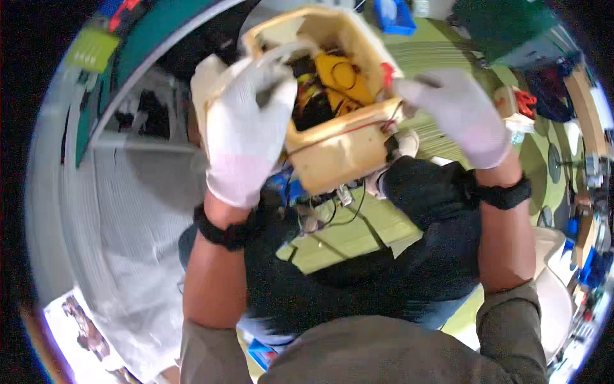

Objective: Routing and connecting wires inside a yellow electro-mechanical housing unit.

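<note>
A cream plastic box (339,157) stands open in front of me, holding a yellow piece (342,77) and dark, tangled parts. My left hand (246,118), in a white glove, is at the box's left rim, beside a cream panel (206,80). Its fingers curve with a gap before the thumb; blur hides whether they grip anything. My right hand (460,115), also gloved, reaches to the right rim with its fingertips together at a small red piece (387,73). A thin red wire (355,130) crosses the box's near wall.
Cables and a small metal connector (345,195) lie below the box, above the green floor (345,237). A blue bin (394,17) is at the far side. A grey-white covered surface (141,224) lies left; a white stool (553,301) is at right.
</note>
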Motion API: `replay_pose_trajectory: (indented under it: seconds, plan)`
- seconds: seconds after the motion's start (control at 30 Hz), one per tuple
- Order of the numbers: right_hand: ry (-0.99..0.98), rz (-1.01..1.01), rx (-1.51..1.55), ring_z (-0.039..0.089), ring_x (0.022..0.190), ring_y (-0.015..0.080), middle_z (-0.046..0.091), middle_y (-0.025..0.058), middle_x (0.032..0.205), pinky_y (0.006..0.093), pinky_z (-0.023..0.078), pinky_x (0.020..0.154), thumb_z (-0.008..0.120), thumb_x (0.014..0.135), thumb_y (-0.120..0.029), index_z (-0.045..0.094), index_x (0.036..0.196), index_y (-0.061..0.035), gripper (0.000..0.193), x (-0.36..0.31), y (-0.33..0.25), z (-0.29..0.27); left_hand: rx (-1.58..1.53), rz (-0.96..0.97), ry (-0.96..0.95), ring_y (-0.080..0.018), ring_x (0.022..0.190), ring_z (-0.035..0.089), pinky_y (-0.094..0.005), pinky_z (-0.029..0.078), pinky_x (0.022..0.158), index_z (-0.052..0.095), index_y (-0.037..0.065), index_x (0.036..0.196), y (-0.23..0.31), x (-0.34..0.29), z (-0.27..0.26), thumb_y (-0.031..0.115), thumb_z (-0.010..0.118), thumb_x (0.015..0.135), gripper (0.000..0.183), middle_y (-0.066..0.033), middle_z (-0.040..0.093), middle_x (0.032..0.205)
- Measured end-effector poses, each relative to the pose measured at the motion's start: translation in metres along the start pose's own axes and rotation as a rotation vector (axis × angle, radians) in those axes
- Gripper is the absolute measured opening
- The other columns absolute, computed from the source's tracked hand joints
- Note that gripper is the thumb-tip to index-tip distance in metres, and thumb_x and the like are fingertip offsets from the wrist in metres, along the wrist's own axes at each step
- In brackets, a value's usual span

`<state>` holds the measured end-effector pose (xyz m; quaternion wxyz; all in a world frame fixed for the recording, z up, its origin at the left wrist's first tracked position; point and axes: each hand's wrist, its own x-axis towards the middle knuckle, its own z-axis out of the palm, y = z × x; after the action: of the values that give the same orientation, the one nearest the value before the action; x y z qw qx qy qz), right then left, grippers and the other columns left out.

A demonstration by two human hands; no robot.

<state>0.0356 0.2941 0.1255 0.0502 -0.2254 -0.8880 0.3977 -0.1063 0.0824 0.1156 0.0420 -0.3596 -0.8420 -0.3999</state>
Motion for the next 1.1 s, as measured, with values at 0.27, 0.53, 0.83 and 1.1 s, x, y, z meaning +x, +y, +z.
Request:
replay_pose_trajectory:
  seconds: [0.27, 0.53, 0.83, 1.1]
  plan:
    - [0.004, 0.06, -0.11, 0.062, 0.069, 0.0149, 0.067, 0.0101, 0.071, 0.0326, 0.047, 0.071, 0.062, 0.088, -0.045, 0.07, 0.081, 0.0032, 0.05, 0.005, -0.029, 0.007, -0.129, 0.026, 0.212, -0.0165, 0.078, 0.069, -0.0287, 0.053, 0.073, 0.07, 0.001, 0.1, -0.048, -0.002, -0.041, 0.015, 0.068, 0.087, 0.019, -0.0115, 0.073, 0.086]
    - [0.02, 0.063, -0.189, 0.062, 0.068, 0.0162, 0.066, 0.0089, 0.07, 0.0313, 0.047, 0.068, 0.062, 0.089, -0.043, 0.069, 0.085, 0.0031, 0.047, 0.017, -0.029, 0.013, 0.214, -0.043, -0.374, -0.0309, 0.086, 0.068, -0.0373, 0.053, 0.078, 0.07, 0.004, 0.099, -0.079, -0.044, -0.043, 0.022, 0.064, 0.086, 0.023, -0.0168, 0.069, 0.091]
    - [0.083, -0.037, -0.14, 0.056, 0.063, 0.0139, 0.061, 0.0096, 0.067, 0.0322, 0.047, 0.063, 0.064, 0.089, -0.045, 0.068, 0.084, 0.0027, 0.048, 0.024, -0.045, 0.033, 0.381, 0.005, -0.631, -0.0367, 0.091, 0.066, -0.0449, 0.054, 0.079, 0.066, 0.008, 0.106, -0.082, -0.076, -0.031, 0.026, 0.06, 0.088, 0.026, -0.0177, 0.069, 0.096]
    - [0.089, -0.014, -0.079, 0.056, 0.063, 0.012, 0.061, 0.0074, 0.066, 0.0306, 0.046, 0.063, 0.064, 0.089, -0.044, 0.067, 0.085, 0.0033, 0.048, 0.019, -0.05, 0.029, 0.341, 0.062, -0.568, -0.0367, 0.088, 0.066, -0.0444, 0.053, 0.078, 0.066, 0.006, 0.101, -0.078, -0.068, -0.03, 0.024, 0.061, 0.088, 0.023, -0.0178, 0.068, 0.094]
